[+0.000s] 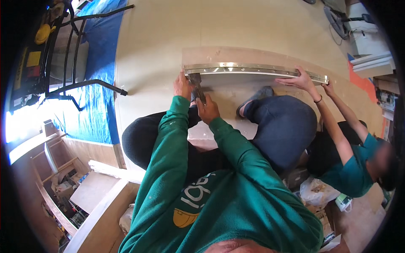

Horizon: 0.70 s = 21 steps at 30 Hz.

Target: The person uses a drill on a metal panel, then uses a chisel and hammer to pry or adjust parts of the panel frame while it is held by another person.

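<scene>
A long, shiny metal strip (253,67) with a row of small holes runs left to right in front of me. My left hand (182,87) is closed at its left end, fingertips up against the edge. Just below that end, my right hand (208,109) grips a dark tool (195,80) with a flat, broad head, perhaps a scraper; the head meets the strip's underside. At the right end, a co-worker's hands (303,81) support the strip, one with fingers stretched along it. A pale, pinkish sheet (236,55) lies just beyond the strip.
A black metal frame (78,55) stands on blue sheeting (99,63) at the left. My knees (280,122) are bent below the strip. The co-worker (354,156) crouches at the right, near a plastic bag (317,192). An open wooden box (63,181) holds loose items at lower left.
</scene>
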### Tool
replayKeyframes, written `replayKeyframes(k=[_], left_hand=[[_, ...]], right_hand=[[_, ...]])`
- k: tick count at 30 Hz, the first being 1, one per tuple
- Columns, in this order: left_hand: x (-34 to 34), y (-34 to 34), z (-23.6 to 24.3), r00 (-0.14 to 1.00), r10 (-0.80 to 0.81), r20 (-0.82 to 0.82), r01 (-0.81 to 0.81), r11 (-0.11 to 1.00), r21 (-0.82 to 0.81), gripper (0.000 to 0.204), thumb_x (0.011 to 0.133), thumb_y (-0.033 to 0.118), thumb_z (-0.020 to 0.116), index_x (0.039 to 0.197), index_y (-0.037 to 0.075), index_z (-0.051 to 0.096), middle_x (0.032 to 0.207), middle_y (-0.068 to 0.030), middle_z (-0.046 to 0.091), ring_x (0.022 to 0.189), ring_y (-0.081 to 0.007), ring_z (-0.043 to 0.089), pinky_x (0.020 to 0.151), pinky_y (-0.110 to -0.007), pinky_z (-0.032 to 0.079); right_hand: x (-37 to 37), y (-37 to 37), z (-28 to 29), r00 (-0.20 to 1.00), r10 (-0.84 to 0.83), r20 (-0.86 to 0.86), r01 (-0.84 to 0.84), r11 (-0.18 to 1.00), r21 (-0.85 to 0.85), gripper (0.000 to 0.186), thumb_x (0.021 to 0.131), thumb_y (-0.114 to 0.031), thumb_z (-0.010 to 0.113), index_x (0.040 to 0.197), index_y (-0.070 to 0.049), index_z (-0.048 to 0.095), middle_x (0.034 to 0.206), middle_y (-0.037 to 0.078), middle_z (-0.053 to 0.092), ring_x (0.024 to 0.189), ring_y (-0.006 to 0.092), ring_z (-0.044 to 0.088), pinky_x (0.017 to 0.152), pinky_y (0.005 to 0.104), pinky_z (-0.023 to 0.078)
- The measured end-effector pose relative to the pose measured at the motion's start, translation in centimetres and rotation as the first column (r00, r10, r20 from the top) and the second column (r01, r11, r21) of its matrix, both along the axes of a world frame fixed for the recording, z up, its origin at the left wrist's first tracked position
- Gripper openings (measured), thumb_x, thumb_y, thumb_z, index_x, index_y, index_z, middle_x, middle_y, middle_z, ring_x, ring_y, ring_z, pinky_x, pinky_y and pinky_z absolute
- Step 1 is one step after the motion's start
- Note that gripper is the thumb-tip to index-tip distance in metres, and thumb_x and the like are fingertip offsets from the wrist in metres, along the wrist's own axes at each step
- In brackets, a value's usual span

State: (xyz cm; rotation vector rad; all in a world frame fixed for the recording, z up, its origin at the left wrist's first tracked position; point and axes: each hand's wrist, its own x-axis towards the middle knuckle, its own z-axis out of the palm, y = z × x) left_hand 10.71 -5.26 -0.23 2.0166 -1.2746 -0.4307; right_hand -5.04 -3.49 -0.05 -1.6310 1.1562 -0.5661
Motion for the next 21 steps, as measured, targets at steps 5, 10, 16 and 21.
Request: replayKeyframes(k=[5, 10, 16, 21], left_hand=[[0.0, 0.6, -0.3, 0.999, 0.032, 0.043, -0.032, 0.999, -0.020, 0.065, 0.071, -0.001, 0.070, 0.129, 0.001, 0.043, 0.088, -0.0156, 0.061, 0.075, -0.0318, 0.061, 0.064, -0.041, 0.053], [-0.4, 0.1, -1.1, 0.709, 0.139, -0.692, -0.276, 0.957, -0.091, 0.038, 0.087, 0.009, 0.060, 0.122, -0.001, 0.049, 0.082, -0.0075, 0.058, 0.072, -0.0199, 0.057, 0.062, -0.037, 0.053], [1.7, 0.3, -3.2, 0.907, 0.174, -0.383, -0.144, 0.984, 0.106, 0.052, 0.079, 0.008, 0.065, 0.128, 0.006, 0.049, 0.081, -0.0128, 0.059, 0.074, -0.0275, 0.059, 0.063, -0.041, 0.051], [0.4, 0.0, -3.3, 0.987, 0.064, -0.149, -0.079, 0.992, -0.094, 0.047, 0.077, -0.002, 0.054, 0.123, 0.001, 0.049, 0.089, -0.0204, 0.060, 0.077, -0.0403, 0.057, 0.069, -0.047, 0.048]], right_hand=[[0.2, 0.4, 0.0, 0.998, 0.009, 0.057, -0.007, 0.999, -0.038, 0.028, 0.091, -0.029, 0.056, 0.096, -0.003, 0.048, 0.076, 0.025, 0.064, 0.074, 0.0464, 0.062, 0.064, 0.0531, 0.049], [0.5, 0.5, -1.3, 0.999, -0.010, 0.041, 0.014, 0.997, -0.080, 0.027, 0.090, -0.027, 0.059, 0.094, -0.001, 0.051, 0.073, 0.024, 0.063, 0.070, 0.0453, 0.062, 0.062, 0.0510, 0.049], [2.0, -2.3, -3.8, 0.999, 0.024, -0.025, -0.026, 0.997, -0.068, 0.031, 0.087, -0.031, 0.061, 0.092, -0.003, 0.051, 0.073, 0.023, 0.063, 0.069, 0.0433, 0.063, 0.062, 0.0520, 0.051], [1.3, 1.2, -5.0, 0.995, 0.008, -0.099, -0.022, 0.989, -0.143, 0.027, 0.090, -0.029, 0.059, 0.098, -0.004, 0.055, 0.074, 0.021, 0.063, 0.069, 0.0386, 0.063, 0.062, 0.0470, 0.050]])
